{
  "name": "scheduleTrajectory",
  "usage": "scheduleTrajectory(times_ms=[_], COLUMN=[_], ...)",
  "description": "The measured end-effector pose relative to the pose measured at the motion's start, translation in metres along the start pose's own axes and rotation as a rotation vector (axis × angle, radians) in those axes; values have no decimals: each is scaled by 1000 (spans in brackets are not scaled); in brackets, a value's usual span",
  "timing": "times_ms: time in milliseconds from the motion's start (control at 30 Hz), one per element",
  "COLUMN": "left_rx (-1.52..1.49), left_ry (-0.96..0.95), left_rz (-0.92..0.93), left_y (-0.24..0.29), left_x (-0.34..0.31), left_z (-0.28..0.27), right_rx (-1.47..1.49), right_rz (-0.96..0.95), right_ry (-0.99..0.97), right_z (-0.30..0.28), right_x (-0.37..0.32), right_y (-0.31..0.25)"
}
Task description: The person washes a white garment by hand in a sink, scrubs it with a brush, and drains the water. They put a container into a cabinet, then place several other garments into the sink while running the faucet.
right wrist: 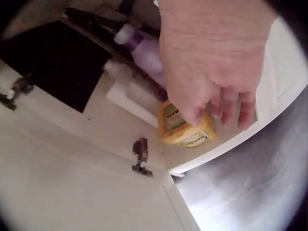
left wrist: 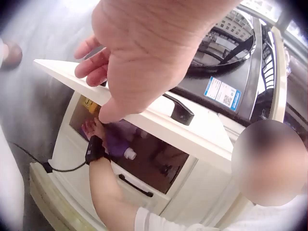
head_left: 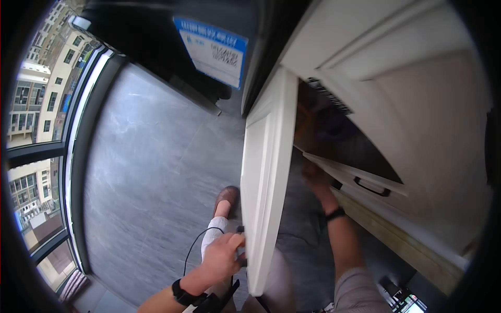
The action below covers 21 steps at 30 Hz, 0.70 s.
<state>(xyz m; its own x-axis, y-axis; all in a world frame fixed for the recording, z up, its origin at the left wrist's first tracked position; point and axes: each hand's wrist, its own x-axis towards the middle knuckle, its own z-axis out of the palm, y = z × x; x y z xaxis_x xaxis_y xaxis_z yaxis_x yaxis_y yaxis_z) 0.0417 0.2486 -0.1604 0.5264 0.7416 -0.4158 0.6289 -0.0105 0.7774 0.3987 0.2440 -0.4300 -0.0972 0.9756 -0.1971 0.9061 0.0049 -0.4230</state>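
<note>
A white cabinet door stands swung out. My left hand is at its free edge; in the left wrist view the thumb lies over the edge, fingers on the outer side beside the black door handle. My right hand reaches into the cabinet, fingers apart and loosely bent. Under its thumb sits a yellow container with a label, its far side partly hidden by the hand. Beside it lies a purple bottle with a pale cap. In the head view the right hand is blurred near the cabinet opening.
Below the opening is a drawer front with a black handle. Metal hinges jut from the cabinet's inner side. A dark appliance with a blue-and-white label stands beyond the door. A thin black cable hangs by the right wrist. Grey floor lies left.
</note>
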Motion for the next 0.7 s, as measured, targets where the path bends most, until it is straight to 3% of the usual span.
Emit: scheduleTrajectory(times_ms=[67,133,200,267,367,500,533,567,633,700], left_rx=[34,44,26,0,10,97,133,153,423,459], left_ry=[-56,-167,-254,-303,-221,-400,-442,-435,-596,-548], left_rz=[31,54,96,131,267,78,12,26,83,107], left_y=[19,50,81,115,144,155,159,160,167,176], left_x=[7,18,33,54,91,129,132,133,129,117], left_z=[16,27,42,53,71,84,82,77,50,15], right_rx=[174,446,729,873,856,885,846,807,836,865], right_rz=[69,449,686,690,724,705,702,699,650,585], right_ry=[-3,-241,-172,-158,-71,39,19,-4,88,169], right_z=[-39,-87,-108,-124,-184,-246,-266,-285,-312,-336], right_x=[-61,-115,-166,-207,-230,-247,-246,-248,-255,-257], right_y=[-33,-63,-77,-78,-111,-139,-149,-158,-171,-181])
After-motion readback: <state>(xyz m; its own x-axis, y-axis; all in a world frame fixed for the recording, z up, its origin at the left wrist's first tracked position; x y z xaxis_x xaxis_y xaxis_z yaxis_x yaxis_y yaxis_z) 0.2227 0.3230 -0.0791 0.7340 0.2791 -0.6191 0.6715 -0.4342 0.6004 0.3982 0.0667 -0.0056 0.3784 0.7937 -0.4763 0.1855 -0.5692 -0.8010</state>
